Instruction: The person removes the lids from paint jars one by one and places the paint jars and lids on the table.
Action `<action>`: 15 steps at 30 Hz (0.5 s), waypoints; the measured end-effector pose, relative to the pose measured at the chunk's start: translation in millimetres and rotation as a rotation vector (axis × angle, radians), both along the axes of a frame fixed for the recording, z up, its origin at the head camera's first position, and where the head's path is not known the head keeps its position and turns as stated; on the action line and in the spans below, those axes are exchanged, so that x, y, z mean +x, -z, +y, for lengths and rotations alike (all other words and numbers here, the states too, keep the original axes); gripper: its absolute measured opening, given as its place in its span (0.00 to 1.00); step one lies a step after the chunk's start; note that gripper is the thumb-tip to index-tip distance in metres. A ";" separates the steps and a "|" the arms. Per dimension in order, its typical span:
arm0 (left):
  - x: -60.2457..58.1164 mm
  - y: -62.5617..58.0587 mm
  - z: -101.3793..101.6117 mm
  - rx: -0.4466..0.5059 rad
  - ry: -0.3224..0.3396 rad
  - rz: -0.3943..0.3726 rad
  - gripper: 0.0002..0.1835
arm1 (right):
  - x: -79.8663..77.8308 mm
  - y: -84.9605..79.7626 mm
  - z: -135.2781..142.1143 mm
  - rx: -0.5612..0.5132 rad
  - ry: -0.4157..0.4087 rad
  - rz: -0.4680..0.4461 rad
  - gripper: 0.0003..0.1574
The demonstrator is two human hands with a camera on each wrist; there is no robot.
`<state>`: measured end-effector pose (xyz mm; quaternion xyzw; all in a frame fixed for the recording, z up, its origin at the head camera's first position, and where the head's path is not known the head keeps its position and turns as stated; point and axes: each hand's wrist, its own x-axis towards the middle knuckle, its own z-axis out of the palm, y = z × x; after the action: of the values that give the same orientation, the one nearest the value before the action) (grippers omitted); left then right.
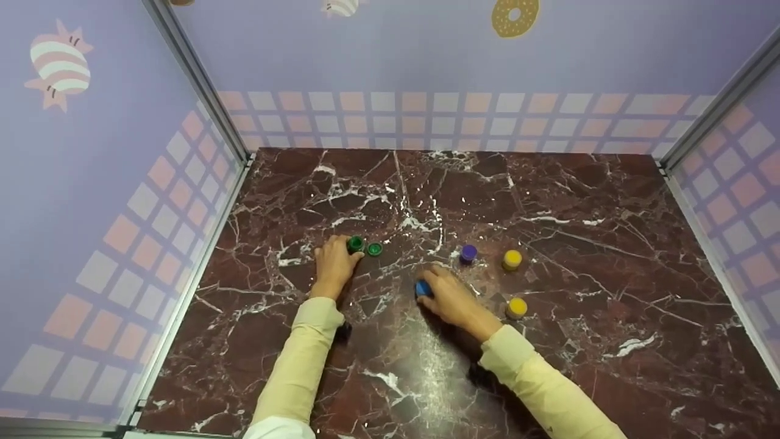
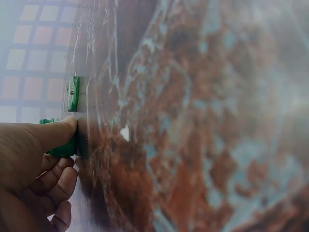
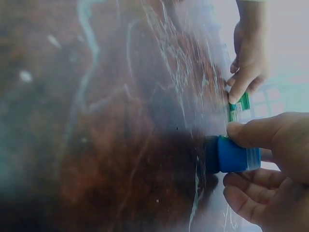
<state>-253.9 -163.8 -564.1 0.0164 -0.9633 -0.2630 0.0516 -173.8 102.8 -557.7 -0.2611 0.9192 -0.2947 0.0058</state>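
Observation:
My left hand (image 1: 334, 261) pinches a small green jar (image 1: 355, 244) between thumb and fingers on the marbled tabletop. Its top looks dark and uncovered in the head view. Just right of it lies a round green lid (image 1: 375, 249), also seen beyond the thumb in the left wrist view (image 2: 72, 93). Nearer the front, my right hand (image 1: 450, 295) grips a small blue jar (image 3: 233, 154) by its sides, thumb on one side and fingers on the other. A clear rim shows at the blue jar's upper end. Part of this jar is hidden behind the fingers.
Right of the blue jar stand a purple-topped jar (image 1: 468, 253) and two yellow-topped jars, one farther back (image 1: 512, 260) and one nearer (image 1: 517, 308). Patterned lilac panels (image 1: 390, 67) wall in the marbled table (image 1: 609, 244) at the back and both sides.

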 end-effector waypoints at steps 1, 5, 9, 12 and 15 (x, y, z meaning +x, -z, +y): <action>0.2 0.1 0.0 -0.002 0.002 -0.002 0.24 | 2.2 -0.2 0.5 0.005 -0.012 -0.005 0.27; 0.0 -0.7 0.5 0.001 0.009 -0.004 0.24 | 9.2 -1.8 2.9 0.008 -0.051 -0.012 0.27; -0.6 -1.2 0.8 0.001 0.009 -0.002 0.24 | 14.7 -2.7 5.1 0.019 -0.087 -0.001 0.26; -0.6 -0.5 0.4 -0.005 0.003 -0.004 0.25 | 19.2 -2.7 6.7 0.034 -0.116 0.002 0.25; -0.7 0.3 0.2 -0.009 0.002 -0.004 0.25 | 24.1 -2.9 8.3 0.040 -0.137 0.005 0.24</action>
<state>-254.7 -163.5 -564.3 0.0157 -0.9645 -0.2589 0.0497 -149.7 111.1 -554.9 -0.3241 0.9048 -0.2747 0.0290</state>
